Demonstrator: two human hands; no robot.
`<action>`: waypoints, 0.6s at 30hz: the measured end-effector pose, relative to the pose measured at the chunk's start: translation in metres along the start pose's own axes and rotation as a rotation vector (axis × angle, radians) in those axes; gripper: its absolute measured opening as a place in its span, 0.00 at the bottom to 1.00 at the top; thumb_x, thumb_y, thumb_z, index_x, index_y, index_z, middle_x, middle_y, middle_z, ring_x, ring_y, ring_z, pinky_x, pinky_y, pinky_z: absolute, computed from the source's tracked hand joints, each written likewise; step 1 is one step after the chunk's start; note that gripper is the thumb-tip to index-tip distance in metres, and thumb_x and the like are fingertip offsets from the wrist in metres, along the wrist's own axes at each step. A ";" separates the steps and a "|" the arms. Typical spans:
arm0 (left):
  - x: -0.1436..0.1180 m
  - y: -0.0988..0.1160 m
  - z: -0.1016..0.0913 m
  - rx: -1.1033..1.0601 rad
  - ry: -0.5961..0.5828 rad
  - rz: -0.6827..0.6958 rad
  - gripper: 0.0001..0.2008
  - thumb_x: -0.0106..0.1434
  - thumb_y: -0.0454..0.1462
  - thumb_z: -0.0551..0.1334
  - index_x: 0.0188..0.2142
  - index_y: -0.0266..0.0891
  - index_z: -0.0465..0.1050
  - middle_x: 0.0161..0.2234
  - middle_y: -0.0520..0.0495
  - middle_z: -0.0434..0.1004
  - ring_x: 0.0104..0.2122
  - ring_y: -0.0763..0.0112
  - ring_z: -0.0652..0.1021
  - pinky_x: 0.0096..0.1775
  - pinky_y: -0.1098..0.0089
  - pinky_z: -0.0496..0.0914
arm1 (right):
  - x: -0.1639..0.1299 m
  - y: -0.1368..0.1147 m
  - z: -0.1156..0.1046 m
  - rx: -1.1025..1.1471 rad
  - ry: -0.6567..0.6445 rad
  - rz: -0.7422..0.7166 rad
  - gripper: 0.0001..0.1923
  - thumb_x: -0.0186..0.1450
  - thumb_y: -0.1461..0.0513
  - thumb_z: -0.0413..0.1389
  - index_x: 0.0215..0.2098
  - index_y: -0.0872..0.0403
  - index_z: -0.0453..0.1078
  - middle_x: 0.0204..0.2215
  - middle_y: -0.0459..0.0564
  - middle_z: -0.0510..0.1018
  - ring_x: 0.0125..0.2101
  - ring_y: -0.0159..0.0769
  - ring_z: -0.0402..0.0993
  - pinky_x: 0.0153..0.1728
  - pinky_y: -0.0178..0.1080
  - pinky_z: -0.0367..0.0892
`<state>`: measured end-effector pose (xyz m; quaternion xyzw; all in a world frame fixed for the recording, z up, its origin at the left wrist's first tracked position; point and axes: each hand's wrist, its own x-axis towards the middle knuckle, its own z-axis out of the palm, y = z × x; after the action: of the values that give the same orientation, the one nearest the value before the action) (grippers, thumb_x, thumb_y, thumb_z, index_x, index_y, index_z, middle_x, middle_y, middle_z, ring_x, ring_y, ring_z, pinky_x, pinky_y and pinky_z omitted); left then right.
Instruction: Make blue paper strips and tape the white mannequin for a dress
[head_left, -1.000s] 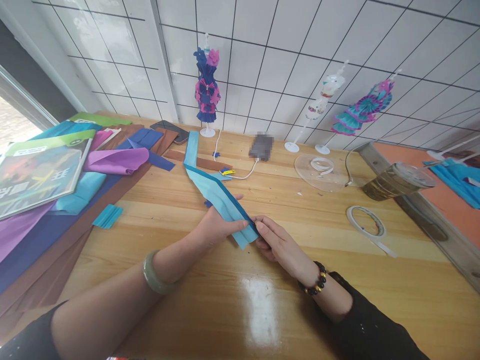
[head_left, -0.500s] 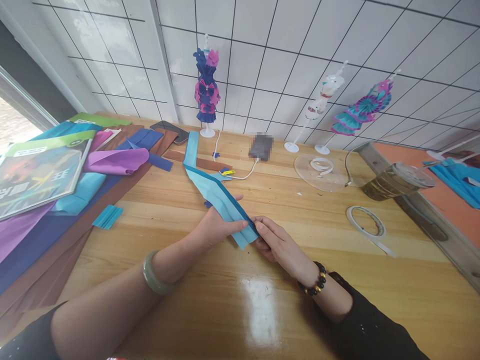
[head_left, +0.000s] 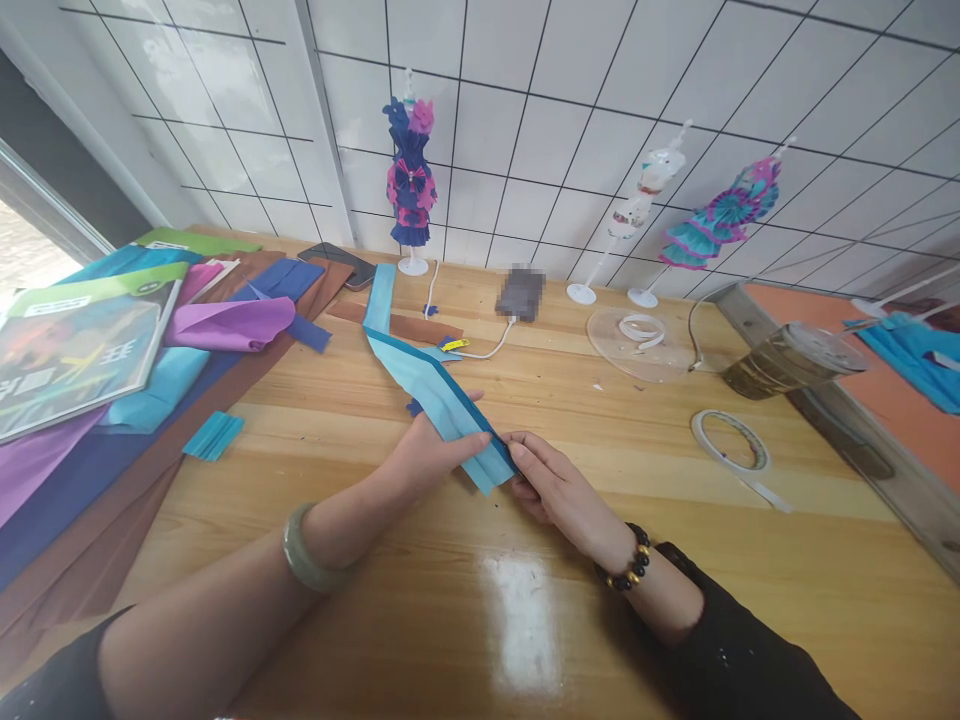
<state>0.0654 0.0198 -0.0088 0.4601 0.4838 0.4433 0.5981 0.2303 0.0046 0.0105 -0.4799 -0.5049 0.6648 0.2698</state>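
A long light-blue paper strip [head_left: 431,385] with a dark-blue edge runs from the back of the wooden table [head_left: 450,610] to its middle. My left hand [head_left: 431,455] pinches the near end of the strip from the left, thumb on top. From the right, the fingers of my right hand [head_left: 551,485] grip the same end at its dark-blue edge. A green bangle sits on my left wrist and a bead bracelet on my right.
Coloured paper sheets [head_left: 112,400] and a booklet [head_left: 71,345] cover the left side. A small folded teal piece [head_left: 214,435] lies nearby. Paper-dress mannequins [head_left: 411,175] stand by the tiled wall. A tape roll [head_left: 731,443], clear dish [head_left: 637,343], cup [head_left: 795,362] and phone [head_left: 521,292] lie right.
Almost nothing differs. The view has shifted slightly, and my left thumb has slid a little along the strip's near end.
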 end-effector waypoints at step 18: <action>0.000 0.001 0.002 0.006 0.009 -0.009 0.36 0.45 0.38 0.68 0.53 0.35 0.60 0.30 0.50 0.71 0.33 0.68 0.72 0.36 0.68 0.68 | 0.000 0.001 -0.001 -0.035 0.019 -0.007 0.18 0.61 0.47 0.48 0.39 0.51 0.60 0.19 0.38 0.53 0.17 0.23 0.48 0.16 0.29 0.43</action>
<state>0.0673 0.0196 -0.0077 0.4575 0.4899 0.4412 0.5967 0.2310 0.0042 0.0097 -0.4888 -0.5156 0.6504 0.2685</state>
